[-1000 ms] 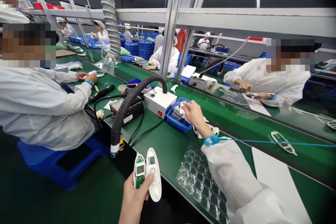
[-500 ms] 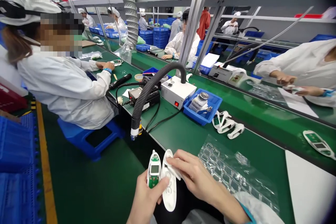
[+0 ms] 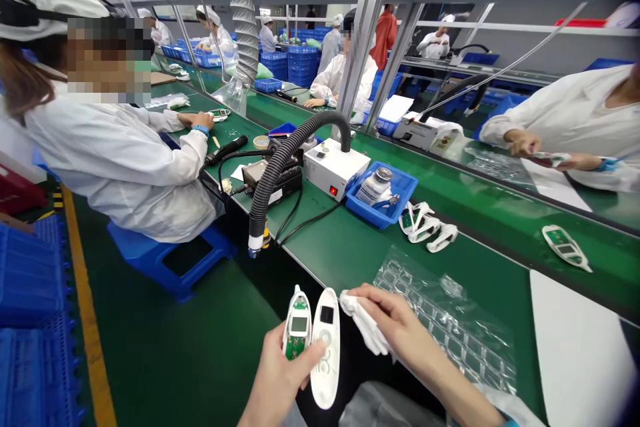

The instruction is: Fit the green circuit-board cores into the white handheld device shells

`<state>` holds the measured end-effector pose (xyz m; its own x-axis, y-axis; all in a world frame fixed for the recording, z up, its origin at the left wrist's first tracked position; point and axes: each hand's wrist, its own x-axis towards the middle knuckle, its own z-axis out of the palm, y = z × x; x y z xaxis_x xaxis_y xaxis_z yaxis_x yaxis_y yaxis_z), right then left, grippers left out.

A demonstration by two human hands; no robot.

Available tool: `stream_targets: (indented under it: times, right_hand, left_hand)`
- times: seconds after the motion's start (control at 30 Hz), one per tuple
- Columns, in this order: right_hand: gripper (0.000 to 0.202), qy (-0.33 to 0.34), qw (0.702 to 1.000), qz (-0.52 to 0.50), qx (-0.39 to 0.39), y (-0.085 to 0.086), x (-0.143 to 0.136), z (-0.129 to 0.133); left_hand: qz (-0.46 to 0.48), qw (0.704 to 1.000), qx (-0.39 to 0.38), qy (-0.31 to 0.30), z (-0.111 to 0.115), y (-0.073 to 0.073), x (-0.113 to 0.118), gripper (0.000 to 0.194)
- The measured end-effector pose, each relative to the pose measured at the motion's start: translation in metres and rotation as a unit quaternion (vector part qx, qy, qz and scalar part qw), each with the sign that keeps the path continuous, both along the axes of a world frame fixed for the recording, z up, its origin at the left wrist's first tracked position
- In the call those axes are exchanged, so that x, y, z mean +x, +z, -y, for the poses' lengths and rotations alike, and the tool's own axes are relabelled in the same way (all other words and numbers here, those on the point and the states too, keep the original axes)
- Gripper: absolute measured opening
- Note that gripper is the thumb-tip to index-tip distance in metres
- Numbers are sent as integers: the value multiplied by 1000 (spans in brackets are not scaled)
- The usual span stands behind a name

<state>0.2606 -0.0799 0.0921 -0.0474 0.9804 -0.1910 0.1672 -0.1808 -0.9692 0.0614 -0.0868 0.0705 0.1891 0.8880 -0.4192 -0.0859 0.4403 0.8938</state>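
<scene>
One white case (image 3: 299,325) with a green board (image 3: 295,347) inside and one long white cover (image 3: 325,388) are side by side, pinched in the left hand (image 3: 275,373). The right hand (image 3: 400,327) grips a white cloth (image 3: 369,327) (it is all crumpled) just beside the cover. All three are near the edge of the green table (image 3: 345,248), and a clear bumpy plastic sheet (image 3: 443,317) lies on it.
</scene>
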Motion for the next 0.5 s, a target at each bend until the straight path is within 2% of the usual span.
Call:
stream_targets:
  times: [0.03, 0.1, 0.2, 0.27, 0.33, 0.43, 0.5]
  right_hand:
    - [30, -34, 995, -76, -55, -7, -7, 1]
    - [33, -77, 962, -222, -141, -18, -22, 5]
    - [29, -81, 915, -341, -199, -24, -36, 15]
    - [23, -59, 910, -346, -220, -24, -34, 23]
    - [21, -55, 919, -318, -225, -23, -26, 28]
    - [24, -89, 934, -279, -206, -20, -16, 26]
    - [29, -104, 933, -284, -194, -18, -17, 21]
  left_hand:
    - [3, 1000, 0, -5, 1, 1, 0, 37]
    - [7, 1000, 0, -20, 1, 2, 0, 36]
    - [13, 998, 3, -54, 1, -1, -1, 36]
    - [13, 998, 7, -58, 1, -3, -2, 36]
    - [8, 999, 8, -43, 0, -3, -2, 36]
    - [5, 1000, 4, -28, 1, -1, 1, 38]
    - [6, 1000, 1, -31, 1, 1, 3, 39]
